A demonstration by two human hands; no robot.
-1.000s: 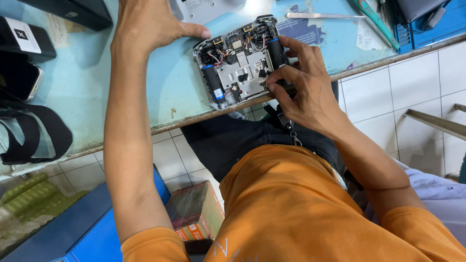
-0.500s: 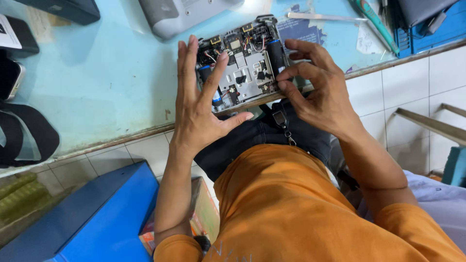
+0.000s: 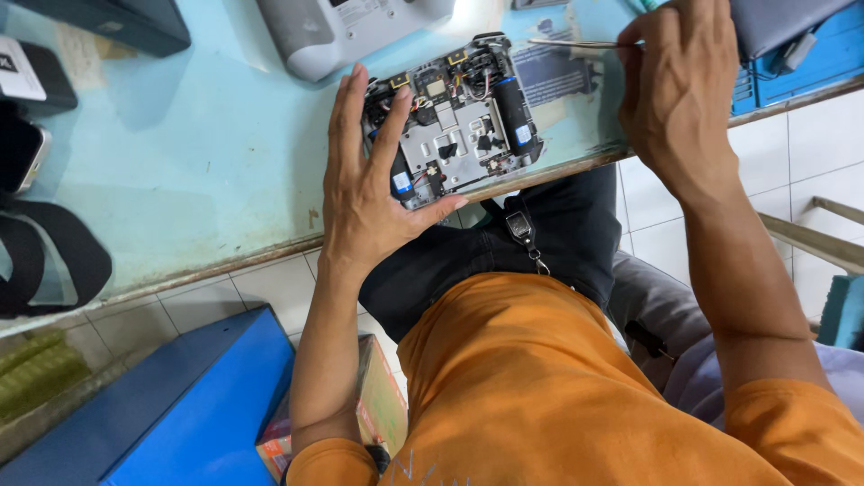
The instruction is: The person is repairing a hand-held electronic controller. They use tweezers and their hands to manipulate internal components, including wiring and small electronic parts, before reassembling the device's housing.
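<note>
An opened electronic device (image 3: 463, 112) with bare circuit board, wires and two dark cylindrical cells lies on the pale blue tabletop (image 3: 207, 153) near its front edge. My left hand (image 3: 373, 184) rests on the device's left side, fingers spread over it, thumb under its lower edge. My right hand (image 3: 675, 85) is up at the right of the device, closed on thin metal tweezers (image 3: 571, 42) that point left toward the device's top right corner.
A grey plastic shell (image 3: 346, 31) lies behind the device. Black cases (image 3: 36, 76) and a black strap (image 3: 54, 261) sit at the left. A blue tray (image 3: 801, 63) stands at the right. Below the table edge are a blue box (image 3: 171, 414) and a small carton (image 3: 382, 405).
My right hand left the device's right side, moved up to the right and now holds tweezers. My left hand stayed on the device, which now lies flat on the table.
</note>
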